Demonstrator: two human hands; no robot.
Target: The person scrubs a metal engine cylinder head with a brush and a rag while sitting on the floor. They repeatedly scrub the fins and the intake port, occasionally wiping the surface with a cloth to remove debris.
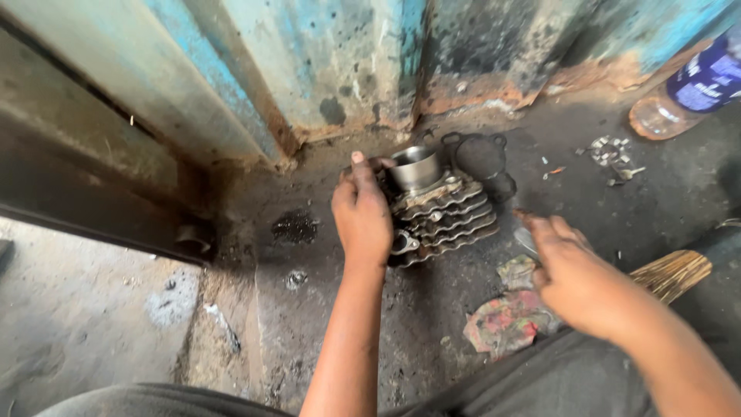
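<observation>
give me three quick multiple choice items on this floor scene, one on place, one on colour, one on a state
1. Where does the black flat gasket-shaped cover lie?
A. just right of the finned grey metal engine cylinder
B. on the straw broom
C. under the plastic bottle

2. What colour is the label on the clear plastic bottle at top right?
A. yellow
B. dark blue
C. green

3. What is the left hand doing?
A. lying flat on the floor
B. holding a rag
C. gripping the finned cylinder's side

Answers:
1 A, the cover sits on the ground against the cylinder's right side.
2 B, the wrap shows dark blue.
3 C, its fingers curl over the cylinder's left edge, while the right hand hovers open above the stained multicoloured rag.
</observation>
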